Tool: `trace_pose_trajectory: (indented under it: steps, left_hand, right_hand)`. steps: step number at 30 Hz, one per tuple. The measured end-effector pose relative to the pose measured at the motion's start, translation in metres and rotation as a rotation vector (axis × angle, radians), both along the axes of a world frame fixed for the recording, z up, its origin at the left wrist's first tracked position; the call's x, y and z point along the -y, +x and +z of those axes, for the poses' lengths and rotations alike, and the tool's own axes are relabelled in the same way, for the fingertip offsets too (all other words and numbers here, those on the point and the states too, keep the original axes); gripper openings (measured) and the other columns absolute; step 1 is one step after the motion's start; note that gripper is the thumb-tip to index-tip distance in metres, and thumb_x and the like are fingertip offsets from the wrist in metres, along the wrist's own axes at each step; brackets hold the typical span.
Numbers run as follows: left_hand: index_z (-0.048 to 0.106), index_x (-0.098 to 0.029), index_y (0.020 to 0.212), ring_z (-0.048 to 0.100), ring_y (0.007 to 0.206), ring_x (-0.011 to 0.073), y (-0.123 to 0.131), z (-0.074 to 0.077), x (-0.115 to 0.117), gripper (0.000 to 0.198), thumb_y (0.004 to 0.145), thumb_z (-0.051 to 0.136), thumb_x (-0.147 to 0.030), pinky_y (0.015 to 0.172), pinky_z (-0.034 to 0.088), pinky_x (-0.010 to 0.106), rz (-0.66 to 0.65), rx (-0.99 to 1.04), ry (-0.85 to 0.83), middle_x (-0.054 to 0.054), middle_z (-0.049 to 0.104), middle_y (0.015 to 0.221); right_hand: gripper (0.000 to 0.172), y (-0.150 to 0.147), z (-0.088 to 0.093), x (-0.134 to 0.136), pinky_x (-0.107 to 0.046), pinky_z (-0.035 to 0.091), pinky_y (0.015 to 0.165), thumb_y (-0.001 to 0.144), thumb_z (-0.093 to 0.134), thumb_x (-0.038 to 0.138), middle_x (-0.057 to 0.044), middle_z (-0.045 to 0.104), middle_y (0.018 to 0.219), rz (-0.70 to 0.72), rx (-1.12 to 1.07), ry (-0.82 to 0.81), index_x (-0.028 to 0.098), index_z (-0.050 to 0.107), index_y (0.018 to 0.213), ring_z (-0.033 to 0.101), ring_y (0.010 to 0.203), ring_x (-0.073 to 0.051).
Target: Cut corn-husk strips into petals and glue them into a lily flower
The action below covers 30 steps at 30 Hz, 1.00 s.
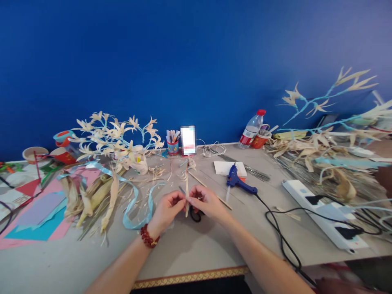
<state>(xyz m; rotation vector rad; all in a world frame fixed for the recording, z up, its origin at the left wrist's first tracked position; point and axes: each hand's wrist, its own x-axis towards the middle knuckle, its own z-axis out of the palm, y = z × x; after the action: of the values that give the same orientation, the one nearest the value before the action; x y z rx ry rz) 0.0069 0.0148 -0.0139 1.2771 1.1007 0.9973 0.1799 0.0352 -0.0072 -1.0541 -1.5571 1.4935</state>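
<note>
Both hands meet at the middle of the table and pinch a thin, pale strip of dried husk (pixel 187 188), which stands lengthwise between them. My left hand (pixel 170 206), with a red bead bracelet at its wrist, grips it from the left. From the other side my right hand (pixel 206 201) closes thumb and finger on the same strip. Under the right fingers lie black-handled scissors (pixel 196 214), partly hidden. A thin wooden stick (pixel 225 202) passes behind the right hand. Left of my left hand curls a light blue ribbon (pixel 134 204).
A blue glue gun (pixel 235 179) rests by a white card, its cord running to a power strip (pixel 324 216). Husk flowers (pixel 122 139) stand back left, near loose husks (pixel 92 200) and coloured paper (pixel 39 228). A bottle (pixel 251 130) and a lit phone (pixel 188 141) are behind.
</note>
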Motion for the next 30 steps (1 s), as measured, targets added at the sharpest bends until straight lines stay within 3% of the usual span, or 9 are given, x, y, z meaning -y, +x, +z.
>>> trace_pose_trajectory:
  steps: [7, 14, 23, 30]
  left_hand:
    - [0.059, -0.016, 0.072, 0.054, 0.056, 0.0121, 0.0, 0.0, 0.001, 0.024, 0.081, 0.063, -0.038, 0.059, 0.041, 0.023, -0.01, -0.018, 0.001, -0.001, 0.062, 0.058]
    - [0.058, -0.016, 0.068, 0.054, 0.055, 0.0117, 0.001, 0.006, 0.002, 0.025, 0.079, 0.064, -0.038, 0.059, 0.04, 0.024, 0.003, 0.011, -0.039, -0.001, 0.061, 0.056]
    - [0.059, -0.016, 0.071, 0.054, 0.056, 0.0119, 0.002, 0.0, 0.003, 0.028, 0.08, 0.065, -0.042, 0.059, 0.041, 0.024, 0.007, -0.014, 0.003, -0.002, 0.061, 0.058]
    - [0.059, -0.016, 0.07, 0.054, 0.053, 0.0119, 0.005, 0.005, 0.004, 0.031, 0.079, 0.065, -0.045, 0.058, 0.041, 0.024, 0.0, 0.042, -0.045, -0.002, 0.061, 0.055]
  right_hand:
    - [0.004, 0.003, -0.012, -0.004, -0.019, 0.043, 0.048, 0.078, 0.056, 0.022, 0.003, 0.059, 0.064, 0.009, 0.036, 0.018, 0.018, 0.057, 0.079, 0.058, 0.051, -0.01]
    - [0.005, 0.002, -0.008, -0.002, -0.017, 0.041, 0.046, 0.079, 0.054, 0.023, 0.003, 0.059, 0.063, 0.014, 0.04, -0.003, 0.019, 0.056, 0.077, 0.057, 0.049, -0.009]
    - [0.007, 0.001, -0.003, -0.002, -0.017, 0.042, 0.045, 0.069, 0.058, 0.022, 0.005, 0.059, 0.06, 0.027, -0.034, -0.116, 0.018, 0.055, 0.074, 0.055, 0.046, -0.008]
    - [0.009, 0.002, 0.002, -0.003, -0.016, 0.04, 0.04, 0.067, 0.056, 0.026, 0.004, 0.061, 0.056, 0.035, -0.087, -0.264, 0.018, 0.054, 0.071, 0.053, 0.04, -0.007]
